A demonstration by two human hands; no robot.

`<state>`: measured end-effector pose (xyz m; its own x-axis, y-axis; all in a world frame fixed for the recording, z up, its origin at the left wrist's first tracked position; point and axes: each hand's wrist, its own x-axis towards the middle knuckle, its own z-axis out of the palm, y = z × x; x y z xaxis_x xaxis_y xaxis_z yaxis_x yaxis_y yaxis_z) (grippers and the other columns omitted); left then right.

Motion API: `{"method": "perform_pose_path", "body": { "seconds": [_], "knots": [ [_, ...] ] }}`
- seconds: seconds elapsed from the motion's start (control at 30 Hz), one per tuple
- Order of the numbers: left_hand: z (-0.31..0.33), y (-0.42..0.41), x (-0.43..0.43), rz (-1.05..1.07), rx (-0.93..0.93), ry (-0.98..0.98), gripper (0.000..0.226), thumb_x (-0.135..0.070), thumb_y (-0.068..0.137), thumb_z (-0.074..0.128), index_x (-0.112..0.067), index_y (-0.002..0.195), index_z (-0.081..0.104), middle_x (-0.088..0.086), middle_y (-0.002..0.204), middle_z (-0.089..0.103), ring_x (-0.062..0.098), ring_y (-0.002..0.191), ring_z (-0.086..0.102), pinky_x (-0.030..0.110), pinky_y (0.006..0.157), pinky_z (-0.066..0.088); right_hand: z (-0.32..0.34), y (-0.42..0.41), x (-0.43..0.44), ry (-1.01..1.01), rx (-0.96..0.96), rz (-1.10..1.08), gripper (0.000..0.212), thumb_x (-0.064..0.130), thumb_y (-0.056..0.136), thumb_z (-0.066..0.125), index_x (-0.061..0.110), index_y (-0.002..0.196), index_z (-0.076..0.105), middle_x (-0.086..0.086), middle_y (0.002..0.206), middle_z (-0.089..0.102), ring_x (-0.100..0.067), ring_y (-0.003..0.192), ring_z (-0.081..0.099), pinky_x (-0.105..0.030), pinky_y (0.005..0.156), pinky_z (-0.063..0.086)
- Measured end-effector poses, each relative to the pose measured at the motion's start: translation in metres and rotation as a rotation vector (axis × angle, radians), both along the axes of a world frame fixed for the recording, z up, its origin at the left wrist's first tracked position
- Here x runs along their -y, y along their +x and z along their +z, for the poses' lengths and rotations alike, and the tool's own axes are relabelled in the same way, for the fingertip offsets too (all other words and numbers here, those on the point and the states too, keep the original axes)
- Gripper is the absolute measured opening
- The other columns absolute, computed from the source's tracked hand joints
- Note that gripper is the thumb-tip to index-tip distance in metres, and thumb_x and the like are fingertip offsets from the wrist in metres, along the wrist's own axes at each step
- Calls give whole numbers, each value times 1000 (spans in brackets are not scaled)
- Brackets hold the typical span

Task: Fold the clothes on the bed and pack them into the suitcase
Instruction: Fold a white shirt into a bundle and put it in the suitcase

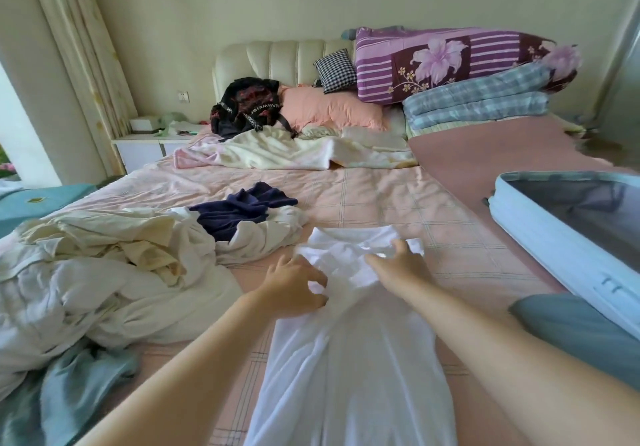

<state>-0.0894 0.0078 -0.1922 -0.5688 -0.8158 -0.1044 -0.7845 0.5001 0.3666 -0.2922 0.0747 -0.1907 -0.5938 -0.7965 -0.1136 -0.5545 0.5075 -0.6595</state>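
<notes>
A white shirt (346, 352) lies lengthwise on the bed in front of me, collar end away from me. My left hand (294, 286) pinches a fold of it on its left side with curled fingers. My right hand (398, 262) grips the cloth near the collar. A heap of cream and white clothes (104, 272) lies on the left, with a navy garment (242, 210) on top of its far end. The pale blue suitcase (540, 234) lies open on the right edge of the bed, its dark lining showing.
A grey-blue cloth (575, 334) lies beside the suitcase's near corner. A teal cloth (69, 390) sits under the heap at lower left. At the headboard are a black backpack (249, 106), pillows, folded quilts (478, 102) and a crumpled blanket. A nightstand (149, 144) stands at far left.
</notes>
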Motion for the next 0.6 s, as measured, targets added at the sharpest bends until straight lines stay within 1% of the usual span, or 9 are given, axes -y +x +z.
{"method": "perform_pose_path", "body": {
  "seconds": [0.03, 0.1, 0.13, 0.2, 0.27, 0.33, 0.43, 0.53, 0.6],
  "knots": [
    [-2, -3, 0, -24, -72, -1, 17, -39, 84, 70, -41, 100, 68, -12, 118, 53, 10, 116, 43, 26, 103, 37, -3, 2, 2, -2, -213, 121, 57, 48, 85, 57, 33, 138, 45, -6, 139, 45, -27, 122, 51, -36, 94, 45],
    [0, -10, -4, -73, -264, 139, 19, -25, 83, 75, -40, 93, 68, -15, 99, 65, 7, 95, 59, 9, 81, 44, 0, 8, 4, -105, -488, 423, 61, 29, 87, 60, 34, 146, 44, -1, 147, 39, -23, 134, 40, -36, 107, 33],
    [3, -11, -5, -93, -343, 234, 23, -18, 84, 74, -40, 92, 69, -15, 93, 67, 6, 88, 63, 6, 75, 45, 4, 8, 4, -152, -503, 547, 61, 21, 87, 60, 33, 146, 47, 2, 146, 43, -19, 131, 42, -34, 109, 31],
    [10, -13, -9, -135, -452, 456, 28, -9, 87, 70, -36, 90, 75, -6, 91, 72, 8, 84, 64, 12, 78, 49, 9, 6, 1, -146, -407, 640, 56, 9, 86, 53, 33, 136, 57, 8, 127, 60, -11, 108, 49, -29, 104, 31],
    [17, -13, -13, -130, -487, 581, 31, 2, 88, 62, -23, 88, 79, 3, 90, 74, 13, 79, 65, 20, 75, 52, 8, -3, -4, -108, -471, 642, 43, 9, 81, 48, 33, 107, 73, 12, 95, 67, -13, 90, 53, -29, 101, 34],
    [19, -12, -11, -10, -506, 404, 38, 10, 85, 47, -13, 81, 77, 0, 82, 75, 16, 72, 69, 20, 66, 50, 0, -19, -7, -30, -540, 614, 27, 15, 75, 46, 19, 76, 72, 5, 75, 67, -22, 83, 58, -31, 93, 40],
    [18, -7, 3, 145, -409, -79, 44, 3, 86, 35, -21, 83, 73, -11, 78, 68, 12, 63, 62, 20, 52, 42, -1, -38, -17, 187, -429, 586, 16, 4, 69, 45, 7, 67, 61, 0, 66, 60, -21, 77, 52, -24, 66, 40],
    [16, -8, 25, 96, -236, -257, 48, -3, 94, 36, -33, 117, 65, -11, 123, 64, 13, 77, 60, 26, 58, 43, 7, -45, -21, 285, -294, 599, 31, -3, 65, 43, 12, 63, 69, -1, 73, 69, -19, 79, 61, -24, 64, 48],
    [14, -14, 40, 8, -44, -290, 50, -11, 100, 39, -38, 141, 48, -12, 150, 44, 18, 110, 60, 30, 76, 49, 10, -44, -16, 172, -289, 559, 41, -2, 72, 43, 23, 65, 75, 8, 83, 70, -13, 94, 59, -26, 72, 51]
  ]
}}
